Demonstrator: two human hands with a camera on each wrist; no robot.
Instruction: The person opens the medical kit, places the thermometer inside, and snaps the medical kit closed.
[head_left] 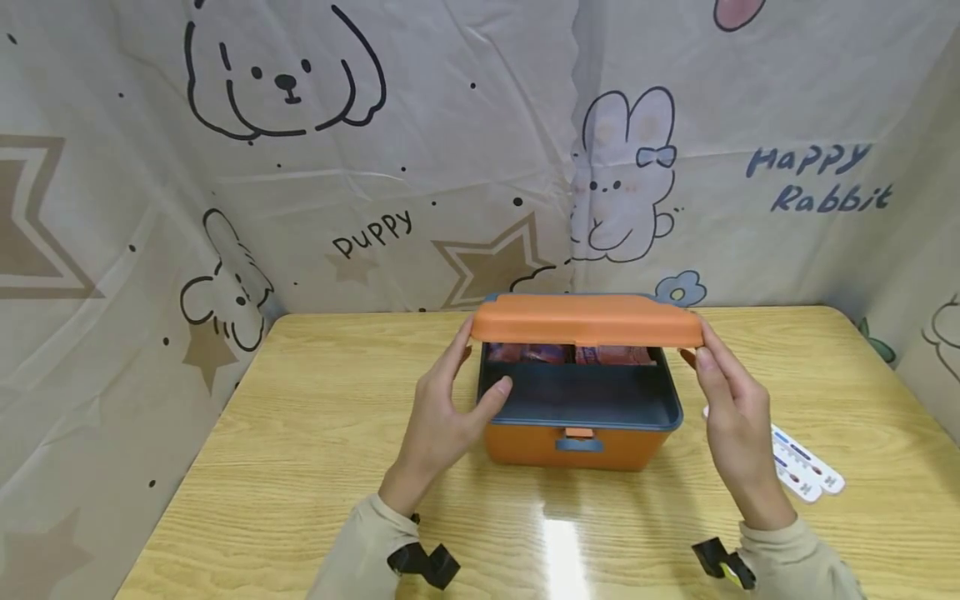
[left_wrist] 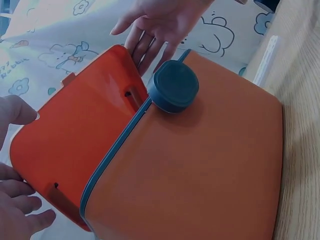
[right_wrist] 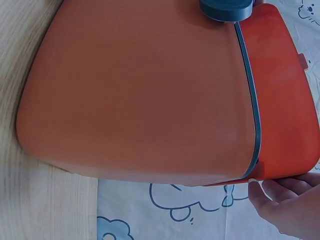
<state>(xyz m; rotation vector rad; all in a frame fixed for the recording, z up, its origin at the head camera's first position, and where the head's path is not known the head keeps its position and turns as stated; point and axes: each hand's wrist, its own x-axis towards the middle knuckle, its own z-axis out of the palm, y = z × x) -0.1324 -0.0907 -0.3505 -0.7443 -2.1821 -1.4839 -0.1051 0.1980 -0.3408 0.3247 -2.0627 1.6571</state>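
Note:
An orange box [head_left: 525, 446] with a dark blue rim and a front latch [head_left: 579, 442] stands on the table. Its orange lid [head_left: 585, 321] is raised and tilted over the back part. Fingers of the left hand [head_left: 442, 421] touch the lid's left end, while the thumb stands apart over the box's front left corner. At the lid's right end, the right hand [head_left: 738, 421] touches the edge with its fingertips. Inside, pink and purple packets [head_left: 615, 355] lie in the rear compartments; the front compartment [head_left: 585, 396] shows a dark bare floor. In the left wrist view, the lid's red-orange underside [left_wrist: 85, 145] shows.
Two white printed strips [head_left: 806, 467] lie on the wooden table [head_left: 322, 433] to the right of the box, partly behind the right hand. A printed cloth [head_left: 465, 150] hangs along the back and sides of the table.

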